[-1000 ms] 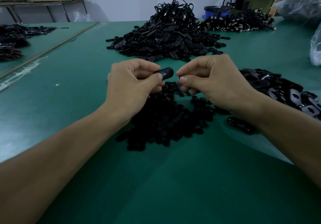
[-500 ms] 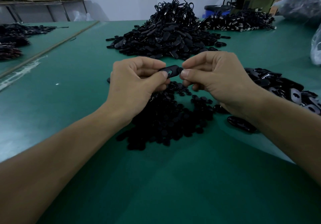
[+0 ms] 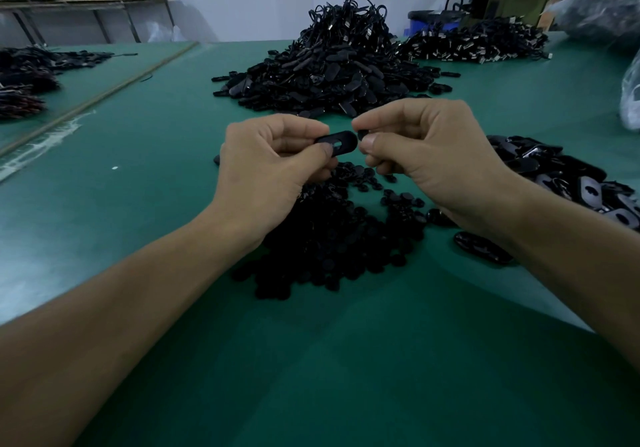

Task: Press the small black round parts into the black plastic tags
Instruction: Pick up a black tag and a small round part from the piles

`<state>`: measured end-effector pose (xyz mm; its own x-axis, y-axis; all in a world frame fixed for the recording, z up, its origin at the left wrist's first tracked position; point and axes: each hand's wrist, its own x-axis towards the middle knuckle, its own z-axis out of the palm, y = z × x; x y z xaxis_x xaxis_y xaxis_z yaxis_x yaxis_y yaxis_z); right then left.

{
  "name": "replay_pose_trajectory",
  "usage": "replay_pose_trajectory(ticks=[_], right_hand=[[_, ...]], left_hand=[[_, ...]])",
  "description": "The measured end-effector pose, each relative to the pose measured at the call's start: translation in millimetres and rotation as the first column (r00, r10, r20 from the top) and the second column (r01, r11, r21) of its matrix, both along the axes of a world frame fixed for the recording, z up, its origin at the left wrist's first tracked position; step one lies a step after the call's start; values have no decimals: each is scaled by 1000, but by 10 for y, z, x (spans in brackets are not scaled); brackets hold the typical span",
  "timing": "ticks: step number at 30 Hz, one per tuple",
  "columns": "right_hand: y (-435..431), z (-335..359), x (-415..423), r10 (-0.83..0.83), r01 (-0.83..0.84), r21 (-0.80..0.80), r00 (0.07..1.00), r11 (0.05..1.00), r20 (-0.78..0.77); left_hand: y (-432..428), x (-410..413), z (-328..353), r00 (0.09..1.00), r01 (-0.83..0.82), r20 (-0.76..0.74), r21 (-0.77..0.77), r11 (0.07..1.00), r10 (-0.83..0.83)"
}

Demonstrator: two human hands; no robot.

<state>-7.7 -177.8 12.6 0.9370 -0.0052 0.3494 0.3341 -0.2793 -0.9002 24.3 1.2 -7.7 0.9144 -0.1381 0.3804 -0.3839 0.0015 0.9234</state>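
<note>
My left hand [image 3: 266, 166] pinches a black oval plastic tag [image 3: 341, 140] between thumb and forefinger, its slot facing up. My right hand [image 3: 422, 148] pinches a small black round part [image 3: 362, 134] at the tag's right end, just touching or nearly touching it. Both hands hover above a heap of small black round parts [image 3: 332, 238] on the green table [image 3: 138, 176]. A pile of loose black tags [image 3: 568, 183] lies to the right.
A tall heap of black tags with cords [image 3: 332, 65] sits behind my hands, another heap [image 3: 474, 44] at the back right. Dark piles [image 3: 27, 79] lie far left. A single tag [image 3: 481, 247] rests under my right wrist. A plastic bag [image 3: 630, 96] is at the right edge.
Both hands have risen a little above the heap. The tag has turned so its slot shows, and my right fingertips have come up to the tag's right end.
</note>
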Motion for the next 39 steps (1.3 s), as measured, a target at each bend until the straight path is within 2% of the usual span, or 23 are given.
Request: replay_pose_trajectory(ticks=[5, 11, 15, 25, 32, 39], right_hand=[[4, -13, -7, 22, -19, 50, 998, 999, -56], [21, -12, -27, -51, 52, -95, 999, 994, 20], [53, -5, -32, -71, 71, -46, 997, 996, 20], [77, -33, -35, -126, 130, -121, 991, 984, 42], [84, -52, -32, -143, 144, -81, 990, 986, 16], [119, -57, -69, -134, 173, -204, 973, 964, 189]], left_hand=[[-2, -3, -3, 1000, -28, 5, 1, 1000, 28], [-6, -11, -3, 999, -31, 22, 15, 999, 31], [-23, -38, -3, 1000, 13, 19, 13, 1000, -13], [-63, -65, 7, 999, 46, 2, -3, 999, -46], [-81, -77, 2, 997, 72, -23, -16, 997, -72], [-82, -62, 8, 982, 111, -142, -127, 986, -128]])
